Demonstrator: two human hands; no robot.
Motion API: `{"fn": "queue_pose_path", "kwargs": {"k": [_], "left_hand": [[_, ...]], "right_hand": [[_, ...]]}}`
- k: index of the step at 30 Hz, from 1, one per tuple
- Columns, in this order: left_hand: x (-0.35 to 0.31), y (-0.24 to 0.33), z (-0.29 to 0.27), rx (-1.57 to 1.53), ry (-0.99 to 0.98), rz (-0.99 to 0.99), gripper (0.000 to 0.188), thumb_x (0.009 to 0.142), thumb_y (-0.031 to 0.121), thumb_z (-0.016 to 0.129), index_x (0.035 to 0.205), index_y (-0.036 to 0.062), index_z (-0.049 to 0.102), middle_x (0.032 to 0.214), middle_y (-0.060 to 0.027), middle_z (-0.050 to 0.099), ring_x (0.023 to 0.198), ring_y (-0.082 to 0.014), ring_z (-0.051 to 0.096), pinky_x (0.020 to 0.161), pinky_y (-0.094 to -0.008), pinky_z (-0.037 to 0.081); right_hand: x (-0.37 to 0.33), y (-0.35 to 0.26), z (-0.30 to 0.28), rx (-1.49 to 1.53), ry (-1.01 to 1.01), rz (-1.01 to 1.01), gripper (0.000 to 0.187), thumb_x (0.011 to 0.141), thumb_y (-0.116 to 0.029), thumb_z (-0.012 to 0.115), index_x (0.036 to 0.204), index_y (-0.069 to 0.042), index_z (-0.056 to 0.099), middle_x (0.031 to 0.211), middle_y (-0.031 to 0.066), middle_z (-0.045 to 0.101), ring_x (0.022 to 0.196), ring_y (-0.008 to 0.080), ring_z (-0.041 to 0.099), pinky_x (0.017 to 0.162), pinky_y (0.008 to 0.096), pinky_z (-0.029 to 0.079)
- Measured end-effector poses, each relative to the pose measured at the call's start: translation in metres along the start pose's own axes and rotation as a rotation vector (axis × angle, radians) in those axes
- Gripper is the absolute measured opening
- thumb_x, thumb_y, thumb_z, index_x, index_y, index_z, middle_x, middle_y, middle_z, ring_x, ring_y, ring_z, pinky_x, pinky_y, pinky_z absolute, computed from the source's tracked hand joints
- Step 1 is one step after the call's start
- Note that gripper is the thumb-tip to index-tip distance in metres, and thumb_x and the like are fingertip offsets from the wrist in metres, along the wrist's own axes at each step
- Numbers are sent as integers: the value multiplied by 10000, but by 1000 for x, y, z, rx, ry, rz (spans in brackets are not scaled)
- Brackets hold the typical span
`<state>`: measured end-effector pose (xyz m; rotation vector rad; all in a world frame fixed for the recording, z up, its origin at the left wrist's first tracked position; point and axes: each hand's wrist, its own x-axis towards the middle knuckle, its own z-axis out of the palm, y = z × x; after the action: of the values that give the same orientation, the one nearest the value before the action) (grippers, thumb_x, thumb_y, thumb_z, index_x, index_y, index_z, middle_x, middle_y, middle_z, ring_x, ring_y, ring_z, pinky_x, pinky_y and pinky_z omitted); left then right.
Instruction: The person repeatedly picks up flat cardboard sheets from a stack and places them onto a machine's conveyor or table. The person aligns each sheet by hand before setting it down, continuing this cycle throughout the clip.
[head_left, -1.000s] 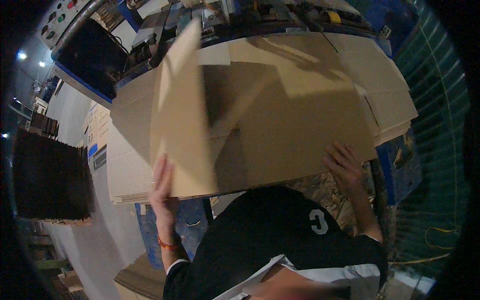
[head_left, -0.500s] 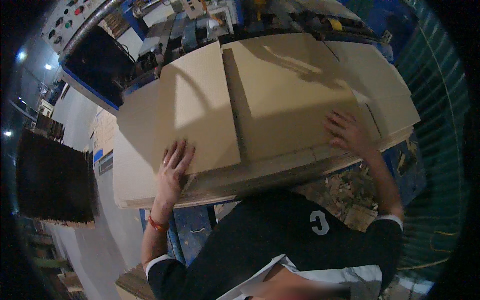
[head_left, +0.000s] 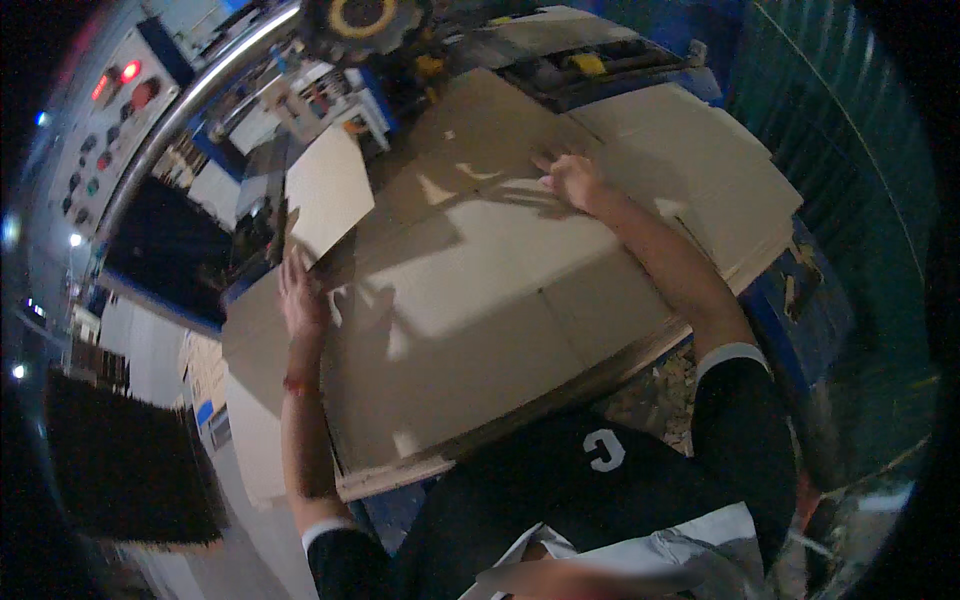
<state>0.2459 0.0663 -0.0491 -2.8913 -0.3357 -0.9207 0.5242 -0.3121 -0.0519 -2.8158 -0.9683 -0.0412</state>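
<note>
A light cardboard panel [head_left: 330,190] stands over the far left of the stack, its near corner at the fingers of my left hand [head_left: 304,300]. That hand's fingers are stretched out along the panel's edge; nothing shows wrapped in them. Farther right, my right hand [head_left: 577,184] reaches over a shadowed cardboard sheet [head_left: 490,130], fingers apart and slightly bent at its near edge. Whether this sheet and the light panel are joined, I cannot tell. Beneath both arms lies a stack of flat cardboard sheets [head_left: 480,270] with creases and slots.
A machine with a metal bar [head_left: 190,100] and a dark round wheel [head_left: 362,18] stands beyond the stack. At the left is a control panel [head_left: 110,130] with lit red lamps. Cardboard scraps [head_left: 650,395] lie below the near edge. Green corrugated sheeting [head_left: 830,200] rises at the right.
Both hands have moved away from my body, the right one farther and leftward. The upper cardboard has slid toward the machine, baring the sheet below. The view has turned.
</note>
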Motion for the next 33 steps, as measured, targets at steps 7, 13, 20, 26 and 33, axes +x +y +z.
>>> {"fn": "queue_pose_path", "kwargs": {"k": [7,13,20,26,33], "left_hand": [[-121,-5,-127,-158,91,-591,606,810,177,640,1324,7,368,1308,-212,426,1163,-320,436,1005,-372,310],[-267,-35,-118,981,-505,-795,576,868,302,555,1356,68,360,1193,-150,536,968,-207,561,833,-326,446],[-293,-50,-115,-166,343,-1351,690,845,468,541,1226,-97,433,1045,-212,597,866,-306,550,791,-418,443],[-255,-36,-141,-695,883,-1066,415,850,217,588,1130,-70,480,1041,-172,577,893,-232,572,746,-330,479],[-233,-41,-146,-1130,984,-1006,332,826,45,560,1139,-16,467,1068,-121,546,938,-199,539,781,-309,465]], "right_hand": [[-137,132,-14,-46,755,288,579,825,-390,568,1271,-42,442,1250,236,454,1221,389,353,1029,449,274],[-210,269,48,-350,860,954,661,698,-480,668,1149,-18,526,1191,234,512,1134,384,456,912,489,375],[-200,314,15,497,1109,903,595,775,-474,602,1110,14,546,1068,157,606,910,286,598,815,349,457],[-190,273,-69,1075,1300,722,399,850,-245,589,1148,10,514,1143,112,570,971,213,560,838,293,432],[-244,140,-120,1258,989,196,416,837,-102,538,1232,1,458,1127,107,566,1066,207,521,905,310,391]]}}
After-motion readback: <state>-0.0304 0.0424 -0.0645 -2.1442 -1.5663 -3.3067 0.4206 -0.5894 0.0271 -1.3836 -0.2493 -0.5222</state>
